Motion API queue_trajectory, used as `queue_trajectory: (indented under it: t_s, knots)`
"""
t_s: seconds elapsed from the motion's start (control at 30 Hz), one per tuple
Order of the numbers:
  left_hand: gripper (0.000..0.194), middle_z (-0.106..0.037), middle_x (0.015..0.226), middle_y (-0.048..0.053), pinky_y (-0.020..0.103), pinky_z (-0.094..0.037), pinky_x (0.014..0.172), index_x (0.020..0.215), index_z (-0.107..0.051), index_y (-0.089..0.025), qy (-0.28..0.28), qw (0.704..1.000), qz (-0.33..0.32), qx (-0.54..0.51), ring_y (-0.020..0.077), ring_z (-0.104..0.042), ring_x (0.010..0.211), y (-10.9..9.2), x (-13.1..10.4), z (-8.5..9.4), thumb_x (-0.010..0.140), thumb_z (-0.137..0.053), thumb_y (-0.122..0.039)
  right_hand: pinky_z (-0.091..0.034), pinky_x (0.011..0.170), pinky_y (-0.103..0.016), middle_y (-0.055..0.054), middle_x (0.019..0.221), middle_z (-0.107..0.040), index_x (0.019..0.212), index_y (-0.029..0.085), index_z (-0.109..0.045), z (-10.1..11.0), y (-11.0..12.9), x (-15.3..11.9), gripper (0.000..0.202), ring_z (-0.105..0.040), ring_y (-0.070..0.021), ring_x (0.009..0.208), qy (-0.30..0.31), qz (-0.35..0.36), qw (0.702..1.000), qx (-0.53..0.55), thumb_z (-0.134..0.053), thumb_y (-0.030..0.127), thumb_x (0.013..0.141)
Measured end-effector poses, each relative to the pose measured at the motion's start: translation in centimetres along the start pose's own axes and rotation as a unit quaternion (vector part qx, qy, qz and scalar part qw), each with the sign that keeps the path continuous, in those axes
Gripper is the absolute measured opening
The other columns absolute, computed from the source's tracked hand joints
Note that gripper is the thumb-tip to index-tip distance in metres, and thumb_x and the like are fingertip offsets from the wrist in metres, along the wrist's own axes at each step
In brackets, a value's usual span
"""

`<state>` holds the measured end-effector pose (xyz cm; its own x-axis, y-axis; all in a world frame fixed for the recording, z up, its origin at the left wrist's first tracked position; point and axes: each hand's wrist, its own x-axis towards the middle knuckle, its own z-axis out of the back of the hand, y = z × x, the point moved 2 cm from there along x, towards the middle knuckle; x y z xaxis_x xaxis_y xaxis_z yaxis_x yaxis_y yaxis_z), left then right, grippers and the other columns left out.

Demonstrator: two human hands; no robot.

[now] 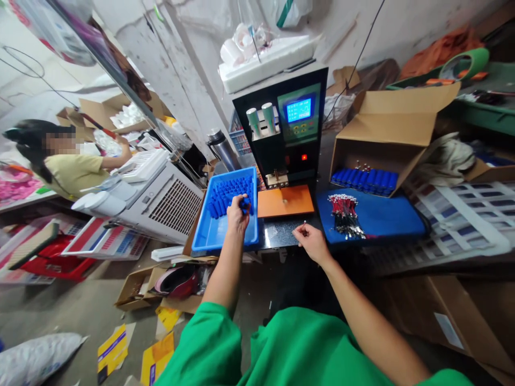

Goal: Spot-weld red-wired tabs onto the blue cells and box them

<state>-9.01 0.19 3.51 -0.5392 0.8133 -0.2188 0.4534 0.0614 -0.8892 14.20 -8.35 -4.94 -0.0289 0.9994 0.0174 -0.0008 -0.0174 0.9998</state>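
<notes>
Nearest, the green shirt fills the bottom edge, and both bare forearms reach forward from it, the left rising almost straight and leaning slightly right, the right slanting up and to the left from the lower right corner. The right hand hangs low at the front edge of the dark worktop, fingers curled and pointing left, thumb and fingertips brought together on a small white-tipped piece, too small to make out further. The left hand is farther forward, back of the hand showing, over the right part of a blue tray; its fingers bend around a blue cylinder, while more blue cylinders lie packed in the far part of that tray. Between the hands and just beyond them sits an orange plate, in front of a black machine with a lit screen. Right of it, a bundle of red and black wires lies on a blue pad, with an open carton of blue cylinders behind. Farther off at left, a co-worker in yellow stretches out an arm.
</notes>
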Motion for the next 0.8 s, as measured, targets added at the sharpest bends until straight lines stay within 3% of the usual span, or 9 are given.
queue_trajectory:
  t_s: [0.17, 0.37, 0.47, 0.6, 0.8]
  knots:
    - [0.038, -0.064, 0.071, -0.002, 0.022, -0.049, 0.062, 0.09, -0.063, -0.016, 0.016, 0.998, -0.053, 0.023, 0.01, -0.062, 0.063, 1.6, 0.5, -2.5, 0.055, -0.077, -0.021, -0.048, 0.052, -0.027, -0.001, 0.064, -0.061, 0.074, 0.019, -0.063, -0.1, -0.2, 0.2, 0.032, -0.055, -0.0136, 0.052, -0.004, 0.01, 1.0, -0.001, -0.065, 0.051, 0.079]
    - [0.037, -0.062, 0.07, 0.0, 0.024, -0.048, 0.062, 0.082, -0.062, -0.014, 0.004, 0.985, -0.132, 0.108, 0.0108, -0.06, 0.063, 3.8, 1.7, -5.8, 0.061, -0.082, -0.037, -0.048, 0.05, -0.027, -0.002, 0.066, -0.063, 0.075, 0.02, -0.063, -0.2, -0.2, 0.3, 0.032, -0.057, -0.0149, 0.054, -0.001, 0.005, 1.0, 0.008, -0.065, 0.052, 0.079]
    - [0.033, -0.064, 0.075, 0.001, 0.024, -0.048, 0.066, 0.083, -0.063, -0.015, -0.019, 0.974, -0.178, 0.138, 0.0114, -0.06, 0.067, 4.7, 2.1, -7.1, 0.066, -0.079, -0.037, -0.048, 0.051, -0.027, -0.004, 0.068, -0.065, 0.076, 0.021, -0.063, -0.2, -0.2, 0.5, 0.033, -0.059, -0.0162, 0.058, -0.004, 0.008, 1.0, 0.009, -0.065, 0.053, 0.079]
    - [0.036, -0.065, 0.081, 0.002, 0.024, -0.048, 0.071, 0.088, -0.063, -0.014, -0.04, 0.956, -0.224, 0.188, 0.0115, -0.06, 0.073, 5.3, 2.9, -8.2, 0.07, -0.078, -0.042, -0.05, 0.052, -0.027, -0.004, 0.069, -0.066, 0.077, 0.022, -0.063, -0.3, -0.7, 0.6, 0.033, -0.061, -0.0177, 0.062, -0.005, 0.008, 1.0, 0.014, -0.065, 0.055, 0.079]
    - [0.045, -0.064, 0.08, 0.001, 0.022, -0.046, 0.066, 0.09, -0.063, -0.015, -0.006, 0.955, -0.227, 0.193, 0.0097, -0.058, 0.068, 5.4, 3.2, -8.7, 0.068, -0.08, -0.051, -0.051, 0.053, -0.027, -0.004, 0.07, -0.066, 0.078, 0.021, -0.064, -0.1, -0.6, 0.6, 0.028, -0.061, -0.0172, 0.063, -0.007, 0.021, 1.0, 0.02, -0.064, 0.049, 0.08]
